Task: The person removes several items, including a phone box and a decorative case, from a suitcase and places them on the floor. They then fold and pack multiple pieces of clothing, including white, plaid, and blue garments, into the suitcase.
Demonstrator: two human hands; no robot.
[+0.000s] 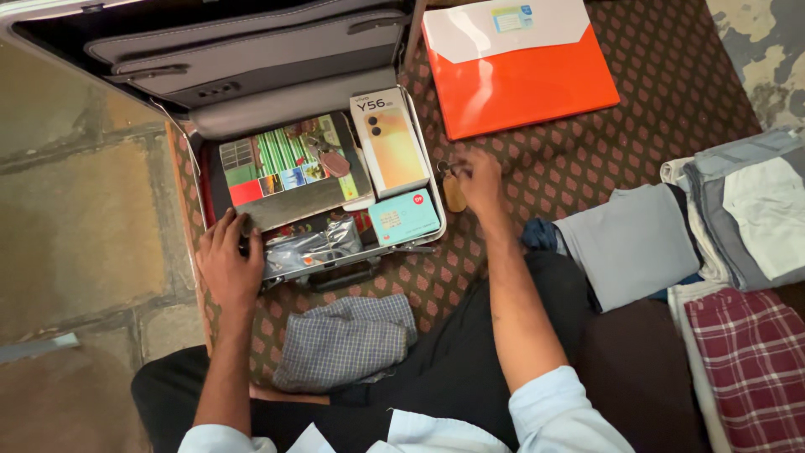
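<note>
An open metal briefcase (pixel 423 180) lies on a patterned mat. Inside are a colourful book (pixel 285 164) with a key fob on it, an upright phone box (pixel 390 143), a small teal box (pixel 405 216) and a shiny silver pouch (pixel 310 249). My left hand (pixel 228 264) rests on the case's front left corner, fingers spread over the contents. Just right of the case, my right hand (pixel 480 180) pinches a set of keys with a tan wooden tag (pixel 454 193) above the mat.
An orange and white folder (pixel 520 75) lies beyond the case. A folded checked cloth (pixel 344 340) sits on my lap. Folded clothes are stacked at the right: grey (pixel 633 243), white and grey (pixel 755 210), red plaid (pixel 746 361). Stone floor lies to the left.
</note>
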